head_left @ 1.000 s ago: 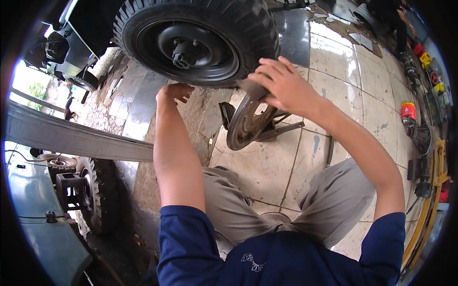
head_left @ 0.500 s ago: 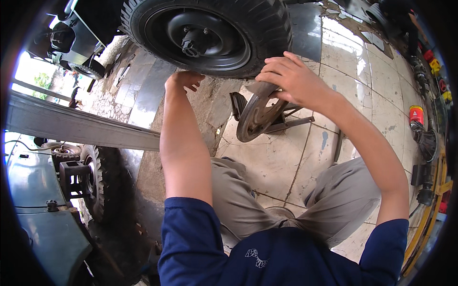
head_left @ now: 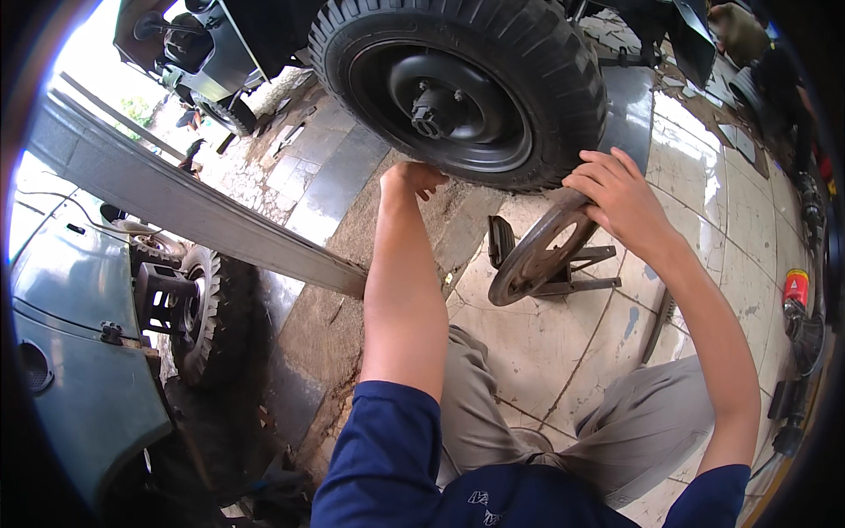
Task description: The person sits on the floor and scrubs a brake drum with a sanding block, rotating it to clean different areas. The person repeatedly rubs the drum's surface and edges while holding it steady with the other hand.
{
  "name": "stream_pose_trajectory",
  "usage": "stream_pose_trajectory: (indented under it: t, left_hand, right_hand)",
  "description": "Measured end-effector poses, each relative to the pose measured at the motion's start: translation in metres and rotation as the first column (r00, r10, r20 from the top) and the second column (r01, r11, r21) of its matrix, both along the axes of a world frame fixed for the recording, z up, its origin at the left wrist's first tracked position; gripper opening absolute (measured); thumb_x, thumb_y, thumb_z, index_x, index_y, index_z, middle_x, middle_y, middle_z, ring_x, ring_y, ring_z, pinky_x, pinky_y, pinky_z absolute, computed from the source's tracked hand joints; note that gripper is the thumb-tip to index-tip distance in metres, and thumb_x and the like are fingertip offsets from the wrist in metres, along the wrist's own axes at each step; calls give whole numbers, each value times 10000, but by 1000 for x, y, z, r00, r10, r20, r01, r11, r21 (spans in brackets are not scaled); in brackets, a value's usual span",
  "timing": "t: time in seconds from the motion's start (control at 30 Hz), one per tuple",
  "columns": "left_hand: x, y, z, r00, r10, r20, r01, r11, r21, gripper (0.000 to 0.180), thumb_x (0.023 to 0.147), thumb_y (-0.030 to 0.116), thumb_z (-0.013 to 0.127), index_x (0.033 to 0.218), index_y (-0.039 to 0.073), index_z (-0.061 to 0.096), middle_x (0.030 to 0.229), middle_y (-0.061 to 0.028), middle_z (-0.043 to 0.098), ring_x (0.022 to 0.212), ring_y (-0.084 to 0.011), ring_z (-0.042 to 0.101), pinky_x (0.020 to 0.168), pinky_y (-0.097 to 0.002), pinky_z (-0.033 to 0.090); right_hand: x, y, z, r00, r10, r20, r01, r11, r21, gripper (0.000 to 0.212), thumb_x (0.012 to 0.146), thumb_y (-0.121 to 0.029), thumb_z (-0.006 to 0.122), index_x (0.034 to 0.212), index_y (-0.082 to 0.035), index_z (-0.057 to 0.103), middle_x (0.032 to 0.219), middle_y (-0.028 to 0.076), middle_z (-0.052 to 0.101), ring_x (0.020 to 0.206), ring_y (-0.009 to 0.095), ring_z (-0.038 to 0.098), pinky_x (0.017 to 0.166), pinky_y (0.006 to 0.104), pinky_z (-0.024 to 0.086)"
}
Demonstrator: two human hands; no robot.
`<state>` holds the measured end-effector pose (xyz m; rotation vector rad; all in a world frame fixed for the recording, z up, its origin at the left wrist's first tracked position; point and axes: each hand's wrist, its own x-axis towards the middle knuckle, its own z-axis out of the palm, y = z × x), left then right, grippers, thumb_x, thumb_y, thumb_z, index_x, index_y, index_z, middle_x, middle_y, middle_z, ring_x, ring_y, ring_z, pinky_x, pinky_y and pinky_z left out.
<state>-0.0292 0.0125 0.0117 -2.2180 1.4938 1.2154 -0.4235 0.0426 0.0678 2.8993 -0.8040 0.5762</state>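
Observation:
My right hand (head_left: 620, 195) is on the upper edge of a worn brown metal wheel (head_left: 519, 280), thumb on the near side and fingers reaching over the rim. The wheel is round with an open centre and stands tilted on the tiles. A dark metal frame (head_left: 581, 286) with bars sticks out behind it. My left hand (head_left: 412, 179) hangs just below a large black vehicle tyre (head_left: 563, 106), fingers loosely bent and apart, nothing seen in it. Whether it touches the tyre is unclear. The tyre sits on a dark steel rim (head_left: 502, 150) with a hub in the middle.
A long grey metal beam (head_left: 202, 207) slants in from the left toward my left forearm. Beyond it stands a green vehicle body (head_left: 79, 352) beside another knobbly tyre (head_left: 207, 317). A red can (head_left: 796, 289) and dark metal parts line the right. Another person's hand shows at the far right.
My view has swung, so the scene lies farther right and lower. My right hand's fingers look straighter over the metal wheel's edge. My left hand stays below the tyre.

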Motion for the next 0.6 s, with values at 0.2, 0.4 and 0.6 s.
stream_pose_trajectory:
  t: [0.2,0.4,0.6]
  left_hand:
    - [0,6,2,1000,-7,22,8,1000,-17,644,969,570,465,1468,164,440,1459,-69,530,1259,-219,586,1000,-401,492]
    - [-1,6,4,1000,24,9,-24,1000,-14,603,989,543,455,1466,175,444,1440,-66,545,1235,-215,604,973,-400,509]
    - [4,5,-3,1000,8,27,-7,1000,-28,592,996,533,443,1472,180,439,1406,-47,569,1206,-197,623,951,-393,522]
  right_hand:
    - [-7,-7,1,998,-46,43,45,999,14,391,783,-112,743,1163,-126,654,1222,26,612,1300,230,491,1159,438,324]
    - [-8,-4,3,992,-69,106,64,997,47,390,762,-97,755,1141,-109,665,1256,54,595,1250,251,519,1106,421,383]
    - [-6,-4,-2,988,-41,146,43,999,-6,384,747,-75,763,1118,-104,673,1283,52,581,1213,261,539,1088,423,400]
